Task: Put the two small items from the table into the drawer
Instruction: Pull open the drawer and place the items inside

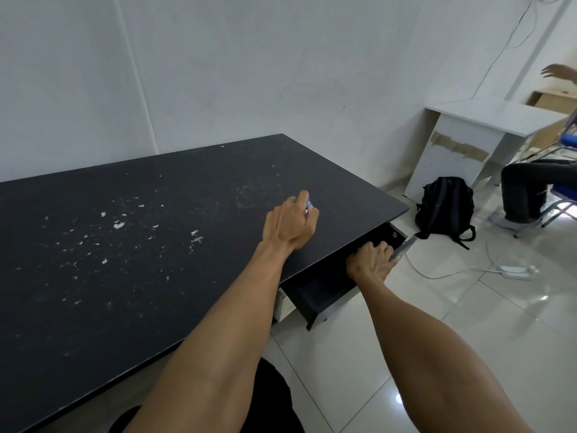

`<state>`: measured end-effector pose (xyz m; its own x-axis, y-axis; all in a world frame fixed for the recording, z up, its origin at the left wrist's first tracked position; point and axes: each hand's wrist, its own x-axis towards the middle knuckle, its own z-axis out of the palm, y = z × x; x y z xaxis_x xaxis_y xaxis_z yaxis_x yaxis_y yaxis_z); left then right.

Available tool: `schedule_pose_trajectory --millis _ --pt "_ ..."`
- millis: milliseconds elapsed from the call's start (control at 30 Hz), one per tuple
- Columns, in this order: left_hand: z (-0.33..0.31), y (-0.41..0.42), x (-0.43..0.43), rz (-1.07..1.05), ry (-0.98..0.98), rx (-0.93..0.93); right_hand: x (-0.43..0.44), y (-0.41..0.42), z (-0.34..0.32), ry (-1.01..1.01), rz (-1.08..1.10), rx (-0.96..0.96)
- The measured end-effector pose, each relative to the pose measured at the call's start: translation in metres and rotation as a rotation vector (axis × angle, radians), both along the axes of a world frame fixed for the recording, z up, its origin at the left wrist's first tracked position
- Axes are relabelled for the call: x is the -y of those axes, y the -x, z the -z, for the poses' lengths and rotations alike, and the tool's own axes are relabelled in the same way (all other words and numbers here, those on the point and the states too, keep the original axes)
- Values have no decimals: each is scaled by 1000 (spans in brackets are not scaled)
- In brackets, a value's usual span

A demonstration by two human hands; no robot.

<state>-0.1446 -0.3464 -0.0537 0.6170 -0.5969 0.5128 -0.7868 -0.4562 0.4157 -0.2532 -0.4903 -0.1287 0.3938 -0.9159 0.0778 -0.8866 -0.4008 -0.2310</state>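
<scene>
White walls and a pale tiled floor [437, 323] surround us, and we look down on a long black table [125, 245] whose top is scuffed with small pale chips. Off to the right stands a white desk [487, 120] with torn tape across its front panel, and beside it another person sits on a blue chair [562, 189], only a leg and a raised hand showing at the edge of view. A black backpack [445, 207] rests on the tiles between that desk and our table, with a white cable and a power strip [515, 271] lying nearby.

Under the right end of the table, the drawer [315, 295] is pulled open; its inside is dark and its outer front is pale.

Our left hand [288, 223] is over the tabletop near the right edge, fingers curled closed around a small blue and silver item [308, 207] that peeks out between thumb and forefinger; we cannot tell exactly what it is. Our right hand [371, 260] reaches down into the open drawer with the fingers bent at its far side. A sliver of something purple [359, 249] shows just beside the knuckles, too small to identify, and we cannot tell whether this hand is gripping it or the drawer's wall.
</scene>
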Motion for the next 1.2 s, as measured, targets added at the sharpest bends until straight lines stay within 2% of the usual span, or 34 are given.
schedule_pose_trajectory --millis 100,167,267,467,600,767,867,1000,1100,1200 --pt "-2 14 7 117 -13 -19 3 4 -1 65 -52 -4" --pt "-2 24 13 194 -34 -19 7 7 -2 118 -164 -21" --pt "2 42 24 273 -129 9 11 11 -5 103 -282 -42" --pt "19 69 38 191 -309 187 19 22 -5 15 -113 155" --pt "22 70 37 237 -392 389 26 28 -6 -14 -94 293" --pt "29 87 40 351 -477 561 29 32 -3 -41 -127 246" --pt "38 92 34 307 -564 512 28 33 -3 -47 -129 303" --pt "48 93 31 256 -661 348 26 33 -2 -34 -129 365" --pt "48 94 38 264 -636 283 21 32 0 -68 -34 445" --pt "47 94 41 213 -656 275 13 28 2 -190 125 624"
